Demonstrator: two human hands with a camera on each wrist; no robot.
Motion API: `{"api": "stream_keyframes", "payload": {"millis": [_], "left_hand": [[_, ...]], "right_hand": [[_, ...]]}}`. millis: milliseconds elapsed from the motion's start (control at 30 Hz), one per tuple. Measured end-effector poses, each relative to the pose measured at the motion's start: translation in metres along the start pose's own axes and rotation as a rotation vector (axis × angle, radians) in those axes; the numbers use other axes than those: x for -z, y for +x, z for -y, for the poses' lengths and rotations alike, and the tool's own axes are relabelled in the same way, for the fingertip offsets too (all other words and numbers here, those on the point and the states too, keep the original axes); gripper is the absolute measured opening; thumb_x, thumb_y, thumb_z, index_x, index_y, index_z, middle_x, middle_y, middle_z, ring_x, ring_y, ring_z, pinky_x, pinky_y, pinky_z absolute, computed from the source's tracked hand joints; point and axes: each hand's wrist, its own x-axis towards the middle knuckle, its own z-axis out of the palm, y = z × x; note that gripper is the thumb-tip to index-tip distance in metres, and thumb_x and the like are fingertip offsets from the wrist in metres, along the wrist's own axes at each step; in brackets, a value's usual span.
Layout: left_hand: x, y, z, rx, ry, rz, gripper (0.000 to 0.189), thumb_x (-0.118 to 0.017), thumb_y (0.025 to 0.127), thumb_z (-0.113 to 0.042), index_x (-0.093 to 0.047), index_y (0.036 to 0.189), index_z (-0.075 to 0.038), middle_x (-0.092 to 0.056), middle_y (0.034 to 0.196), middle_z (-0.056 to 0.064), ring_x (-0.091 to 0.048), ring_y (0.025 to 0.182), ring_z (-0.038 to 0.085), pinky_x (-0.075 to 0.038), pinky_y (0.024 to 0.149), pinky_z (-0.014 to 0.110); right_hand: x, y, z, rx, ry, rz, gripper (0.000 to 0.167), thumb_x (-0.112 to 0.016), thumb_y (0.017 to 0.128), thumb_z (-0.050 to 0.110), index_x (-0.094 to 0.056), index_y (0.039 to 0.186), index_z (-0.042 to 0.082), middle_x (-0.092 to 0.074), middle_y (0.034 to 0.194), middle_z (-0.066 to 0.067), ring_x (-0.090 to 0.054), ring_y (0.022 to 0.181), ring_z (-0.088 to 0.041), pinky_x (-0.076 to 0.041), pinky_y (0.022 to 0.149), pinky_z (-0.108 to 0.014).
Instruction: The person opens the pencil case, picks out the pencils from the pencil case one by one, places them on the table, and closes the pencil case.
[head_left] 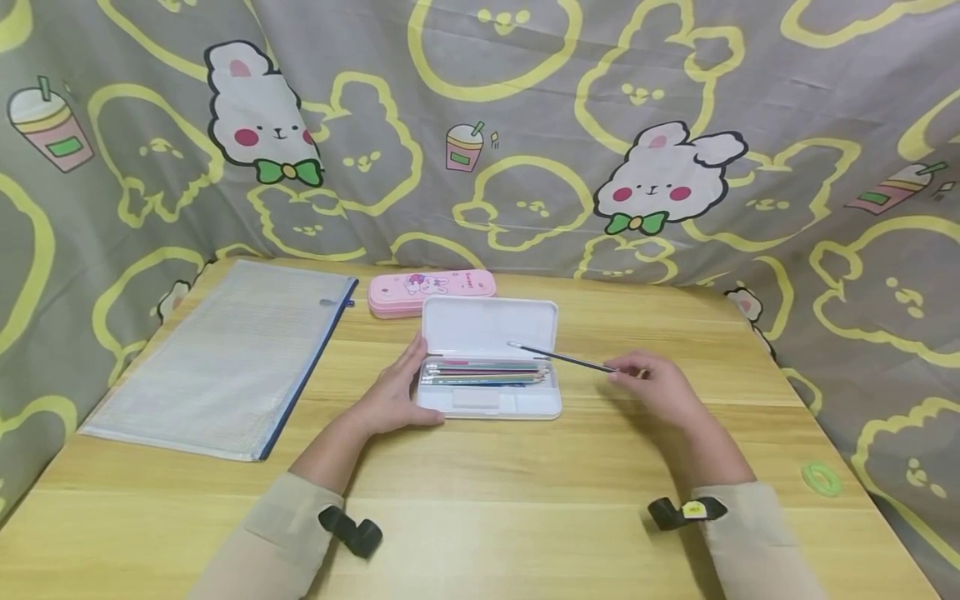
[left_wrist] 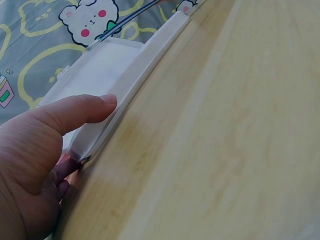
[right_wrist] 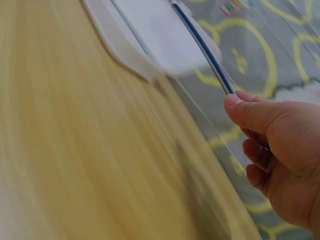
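A white pencil case [head_left: 540,406] lies with its lid raised in the middle of the table. Inside are several pencils [head_left: 487,373] and a pale eraser [head_left: 476,400]. My left hand [head_left: 392,398] grips the case's left end, the thumb along its front wall [left_wrist: 115,112] and the other fingers at the end and behind. To the right of the case, my right hand [head_left: 655,387] pinches a dark striped pencil [head_left: 573,360] between thumb and fingers. The pencil [right_wrist: 205,50] points left, its far end overlapping the raised lid in the head view.
Behind the case lies a closed pink pencil case [head_left: 450,285] with a rabbit print. A translucent zip pouch [head_left: 217,358] with a blue edge covers the left of the table. A green ring [head_left: 822,479] sits near the right edge. Patterned curtain [head_left: 525,125] hangs behind.
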Motion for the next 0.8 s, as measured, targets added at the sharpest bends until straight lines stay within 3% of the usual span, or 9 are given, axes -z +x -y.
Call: {"api": "stream_keyframes", "payload": {"millis": [167, 367, 500, 667, 800], "left_hand": [[0.001, 0.000, 0.000, -0.001, 0.000, -0.002, 0.125, -0.086, 0.067, -0.036, -0.005, 0.158, -0.007, 0.005, 0.166, 0.012, -0.004, 0.152, 0.038, -0.012, 0.121, 0.059], [0.001, 0.000, 0.001, -0.002, 0.000, -0.001, 0.125, -0.086, 0.067, -0.036, -0.005, 0.158, -0.006, 0.005, 0.166, 0.011, -0.003, 0.152, 0.038, -0.012, 0.121, 0.059], [0.001, 0.001, 0.001, -0.006, 0.000, -0.005, 0.126, -0.087, 0.067, -0.036, -0.005, 0.158, -0.006, 0.005, 0.166, 0.012, -0.003, 0.152, 0.038, -0.012, 0.121, 0.058], [0.000, 0.001, 0.002, -0.010, 0.000, -0.005, 0.126, -0.087, 0.067, -0.037, -0.005, 0.158, -0.006, 0.005, 0.166, 0.013, -0.003, 0.152, 0.038, -0.012, 0.121, 0.058], [-0.001, 0.002, 0.003, -0.010, -0.003, -0.004, 0.126, -0.087, 0.067, -0.037, -0.005, 0.158, -0.006, 0.004, 0.166, 0.013, -0.003, 0.152, 0.038, -0.012, 0.121, 0.059]], "right_hand": [[0.027, -0.019, -0.025, -0.042, -0.045, -0.080, 0.030, -0.065, 0.094, 0.028, -0.071, 0.114, 0.007, -0.063, 0.088, 0.000, -0.051, 0.076, -0.007, -0.046, 0.055, -0.023], [0.050, -0.034, -0.052, -0.143, -0.092, -0.138, 0.039, -0.063, 0.095, 0.034, -0.068, 0.120, 0.005, -0.059, 0.091, 0.010, -0.049, 0.081, -0.001, -0.044, 0.062, -0.021], [0.057, -0.035, -0.065, -0.208, -0.114, -0.124, 0.044, -0.060, 0.096, 0.038, -0.066, 0.123, 0.003, -0.060, 0.098, 0.001, -0.048, 0.085, -0.006, -0.042, 0.066, -0.021], [0.059, -0.026, -0.077, -0.231, -0.155, -0.078, 0.047, -0.056, 0.098, 0.041, -0.065, 0.125, 0.003, -0.063, 0.104, -0.015, -0.051, 0.088, -0.018, -0.042, 0.068, -0.024], [0.058, -0.018, -0.084, -0.226, -0.178, -0.054, 0.047, -0.054, 0.099, 0.039, -0.064, 0.126, 0.002, -0.064, 0.117, -0.026, -0.058, 0.101, -0.033, -0.047, 0.079, -0.036]]}}
